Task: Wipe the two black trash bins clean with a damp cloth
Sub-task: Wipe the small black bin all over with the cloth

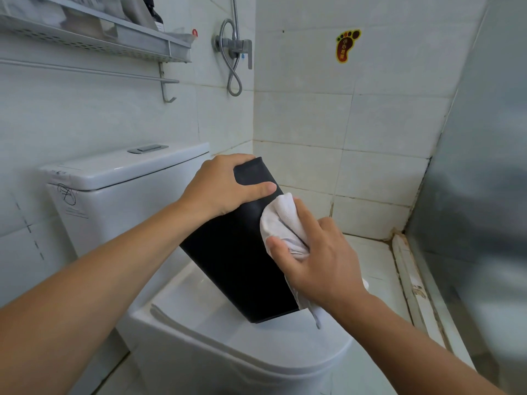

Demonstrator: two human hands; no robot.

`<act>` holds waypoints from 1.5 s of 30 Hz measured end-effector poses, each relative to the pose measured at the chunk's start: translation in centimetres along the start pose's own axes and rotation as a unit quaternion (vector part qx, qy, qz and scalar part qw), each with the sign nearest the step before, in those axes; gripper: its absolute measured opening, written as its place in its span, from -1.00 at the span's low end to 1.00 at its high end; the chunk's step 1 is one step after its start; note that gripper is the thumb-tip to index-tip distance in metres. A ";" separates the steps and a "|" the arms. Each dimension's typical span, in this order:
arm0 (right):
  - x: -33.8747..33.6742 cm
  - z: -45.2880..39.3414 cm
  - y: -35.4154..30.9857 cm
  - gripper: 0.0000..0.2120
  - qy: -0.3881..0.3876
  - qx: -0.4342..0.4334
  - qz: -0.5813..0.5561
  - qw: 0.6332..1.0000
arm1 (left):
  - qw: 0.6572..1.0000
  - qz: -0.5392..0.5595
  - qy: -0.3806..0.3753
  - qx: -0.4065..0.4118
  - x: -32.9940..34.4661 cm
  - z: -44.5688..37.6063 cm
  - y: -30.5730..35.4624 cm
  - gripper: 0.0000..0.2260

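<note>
A black trash bin stands tilted on the closed toilet lid, one end resting on the lid and the other end raised towards the wall. My left hand grips the raised end, thumb across its flat face. My right hand holds a white cloth bunched in its fingers and presses it against the bin's right side. A tail of the cloth hangs down below my wrist. Only one bin is in view.
The white toilet lid and cistern fill the lower middle. A shower valve with hose hangs on the tiled wall, a metal shelf with bottles at upper left. A glass partition bounds the right side.
</note>
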State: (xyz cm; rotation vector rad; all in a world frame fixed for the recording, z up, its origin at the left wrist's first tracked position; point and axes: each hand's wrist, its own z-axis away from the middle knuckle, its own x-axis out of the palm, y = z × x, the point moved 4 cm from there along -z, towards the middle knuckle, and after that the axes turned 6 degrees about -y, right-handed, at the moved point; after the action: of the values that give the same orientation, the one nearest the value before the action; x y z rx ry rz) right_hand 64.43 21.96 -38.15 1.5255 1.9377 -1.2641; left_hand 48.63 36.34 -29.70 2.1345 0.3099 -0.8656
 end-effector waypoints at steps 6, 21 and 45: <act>-0.1 0.0 -1.8 -0.27 0.086 -0.104 0.047 0.990 | 0.999 -0.019 0.007 -0.028 0.0 -0.1 -0.2 -0.24; -1.0 -0.3 1.2 -0.41 0.069 -0.132 0.057 0.987 | 0.999 -0.011 -0.006 -0.032 -0.1 -0.4 -0.4 -0.20; -1.1 -0.9 1.5 -0.48 0.032 -0.077 0.027 0.996 | 0.996 -0.001 -0.015 -0.086 -0.9 1.5 3.2 -0.42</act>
State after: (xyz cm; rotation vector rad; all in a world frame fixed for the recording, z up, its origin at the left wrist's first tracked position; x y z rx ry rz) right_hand 66.38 22.05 -37.46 1.5460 1.9699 -1.0292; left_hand 48.76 33.16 -27.89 1.9609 0.3579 -0.8389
